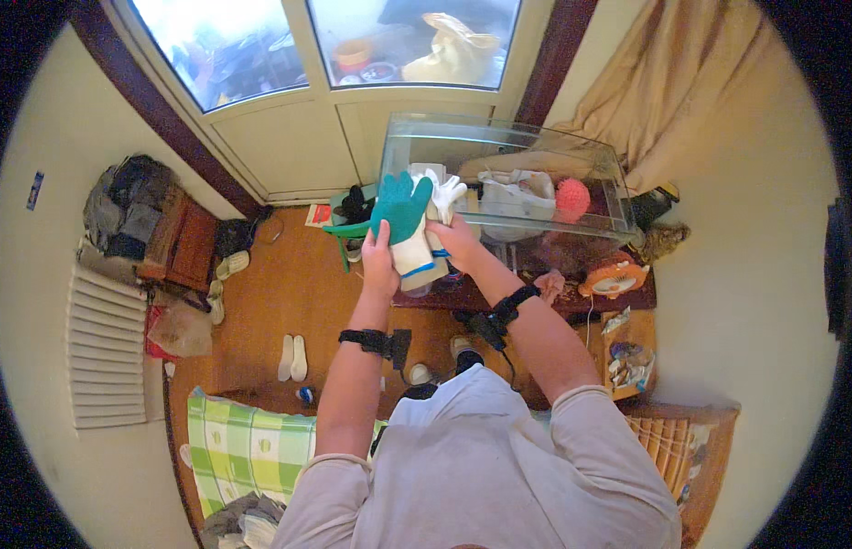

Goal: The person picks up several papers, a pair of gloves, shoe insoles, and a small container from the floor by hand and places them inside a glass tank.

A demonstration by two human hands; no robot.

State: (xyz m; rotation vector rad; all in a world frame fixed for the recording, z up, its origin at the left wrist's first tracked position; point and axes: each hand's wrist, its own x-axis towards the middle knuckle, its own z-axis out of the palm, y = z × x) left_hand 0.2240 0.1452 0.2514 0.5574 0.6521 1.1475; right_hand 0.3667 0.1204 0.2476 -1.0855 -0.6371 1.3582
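Observation:
A pair of work gloves is held up before me, over the near side of a glass tank [417,128]. My left hand [380,265] grips the glove with a green coated palm [403,206], its thumb lying on the front. That glove has a white knit cuff [410,252] edged in blue, and its fingers point away from me. My right hand [456,242] is closed on a white glove [449,189] just to the right, which partly sits behind the green one. The fingertips of both hands are mostly hidden by the gloves.
Inside the tank are a white plastic bag [517,192] and a pink spiky ball [572,199]. An orange fan [614,277] stands at its right. Insoles [293,358] lie on the wooden floor, left of my feet. A green checked cloth [248,444] covers furniture at near left.

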